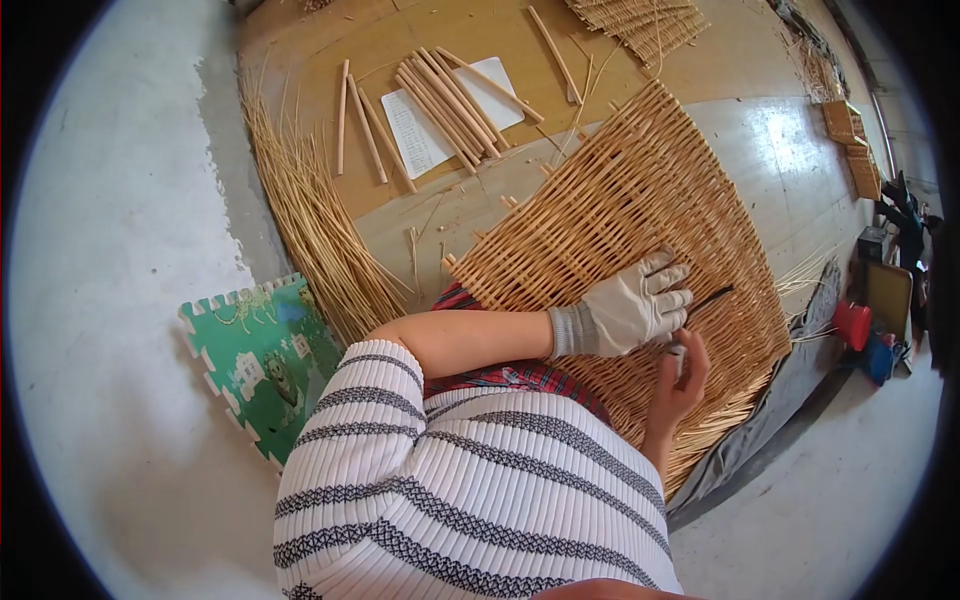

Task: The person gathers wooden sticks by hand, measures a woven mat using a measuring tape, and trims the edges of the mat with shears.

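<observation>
A large woven wicker panel [620, 190] lies slanted in front of me, partly over my lap. My left hand [640, 305], in a whitish work glove with a grey cuff, rests flat on the weave with its fingers slightly spread. Just beside its fingertips is my bare right hand [685, 375], its fingers closed around a slim dark tool [712, 297]. The tool's dark end points up and right over the wicker. Its handle is mostly hidden by my fingers, so I cannot tell its exact kind.
Peeled sticks [450, 105] lie on printed sheets [415, 130] across the board. Long loose wicker strands [300, 200] are bundled left, above a green foam mat [265, 360]. Another woven piece [645, 25] lies at the far edge. A red object [852, 325] stands at right.
</observation>
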`<state>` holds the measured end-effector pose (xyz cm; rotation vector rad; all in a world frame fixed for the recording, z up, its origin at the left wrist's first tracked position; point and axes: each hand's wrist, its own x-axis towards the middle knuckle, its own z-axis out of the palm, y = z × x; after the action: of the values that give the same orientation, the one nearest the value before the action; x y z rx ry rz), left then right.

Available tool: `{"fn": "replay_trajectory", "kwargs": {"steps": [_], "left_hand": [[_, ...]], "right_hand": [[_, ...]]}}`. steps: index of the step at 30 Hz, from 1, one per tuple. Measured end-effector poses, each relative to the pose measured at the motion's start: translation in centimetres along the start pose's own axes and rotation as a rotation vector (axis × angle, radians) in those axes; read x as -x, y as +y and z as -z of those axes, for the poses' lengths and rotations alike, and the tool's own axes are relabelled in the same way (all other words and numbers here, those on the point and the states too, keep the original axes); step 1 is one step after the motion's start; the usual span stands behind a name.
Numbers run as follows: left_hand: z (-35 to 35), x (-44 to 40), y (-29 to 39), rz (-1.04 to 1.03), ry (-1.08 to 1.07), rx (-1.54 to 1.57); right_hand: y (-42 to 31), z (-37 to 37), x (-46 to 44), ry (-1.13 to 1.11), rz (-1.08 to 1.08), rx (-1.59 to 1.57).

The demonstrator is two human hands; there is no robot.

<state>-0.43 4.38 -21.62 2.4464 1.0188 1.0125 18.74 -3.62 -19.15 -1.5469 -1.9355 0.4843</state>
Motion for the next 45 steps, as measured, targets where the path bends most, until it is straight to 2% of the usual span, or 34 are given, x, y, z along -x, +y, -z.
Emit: {"fn": "replay_trajectory", "kwargs": {"steps": [2, 4, 6, 8, 10, 11, 17, 21, 23, 28, 32, 34, 35, 38, 39, 40, 41, 42, 43, 44, 45], "left_hand": [[0.4, 0.0, -0.1, 0.01, 0.014, 0.059], [0.3, 0.1, -0.3, 0.011, 0.025, 0.12], [-0.2, 0.3, -0.5, 0.084, 0.074, 0.276], [-0.5, 0.5, -0.7, 0.053, 0.064, 0.263], [-0.5, 0.6, -0.9, 0.027, 0.059, 0.244], [-0.6, 0.6, -1.0, 0.0, 0.071, 0.215], [-0.8, 0.8, -1.1, -0.014, 0.068, 0.214], [-0.5, 0.6, -1.0, -0.038, 0.08, 0.171], [0.3, 0.5, -1.0, -0.047, 0.079, 0.124], [0.8, 0.6, -1.0, -0.089, -0.099, 0.241], [0.6, 0.8, -1.0, -0.062, 0.054, 0.339], [1.7, 0.5, -1.4, -0.109, -0.075, 0.415], [1.6, 0.3, -1.6, -0.166, -0.045, 0.451], [2.5, -0.7, -0.5, -0.218, -0.208, 0.565], [2.6, -1.1, 0.5, -0.222, -0.257, 0.669], [2.9, -1.8, 1.2, -0.194, -0.404, 0.795], [2.8, -2.7, 2.2, -0.197, -0.393, 0.952], [2.8, -3.5, 3.3, -0.151, -0.291, 1.033], [2.5, -4.5, 3.5, -0.089, -0.321, 1.138], [2.5, -5.5, 3.6, -0.116, -0.38, 1.141], [2.5, -6.9, 3.5, 0.021, -0.383, 1.23]], "right_hand": [[-1.2, -0.3, -0.4, 0.229, -0.345, -0.459], [-1.4, -0.5, -0.5, 0.272, -0.336, -0.385], [-0.6, -0.7, -0.3, 0.33, -0.235, -0.248], [-0.9, -1.3, -0.3, 0.336, -0.261, -0.146], [-1.2, -1.6, -0.8, 0.105, -0.015, 0.36], [0.2, -2.1, 0.0, 0.132, 0.045, 0.395], [-0.7, -3.0, 0.7, 0.228, -0.072, 0.318], [0.6, -2.3, 1.3, 0.201, -0.001, 0.202], [0.9, -2.6, 1.6, 0.294, -0.184, -0.23], [-0.9, -2.5, -0.5, 0.268, -0.136, -0.188], [-2.2, -1.6, -2.1, 0.177, -0.03, -0.022], [-2.0, -1.2, -2.0, 0.202, -0.044, -0.023], [-2.4, -0.8, -1.9, 0.108, 0.01, 0.005], [-3.6, 2.0, -1.6, -0.028, 0.124, 0.089], [-3.8, 3.0, -1.0, -0.047, 0.094, 0.078], [-3.6, 4.2, -0.1, -0.061, 0.056, 0.054], [-3.6, 5.7, 1.0, -0.031, -0.023, 0.129], [-3.5, 6.7, 2.2, -0.01, -0.098, 0.176], [-3.0, 7.8, 3.8, 0.059, -0.153, 0.189], [-2.2, 9.0, 5.8, 0.138, -0.29, 0.228], [-1.5, 10.1, 7.8, 0.202, -0.411, 0.258]]}}
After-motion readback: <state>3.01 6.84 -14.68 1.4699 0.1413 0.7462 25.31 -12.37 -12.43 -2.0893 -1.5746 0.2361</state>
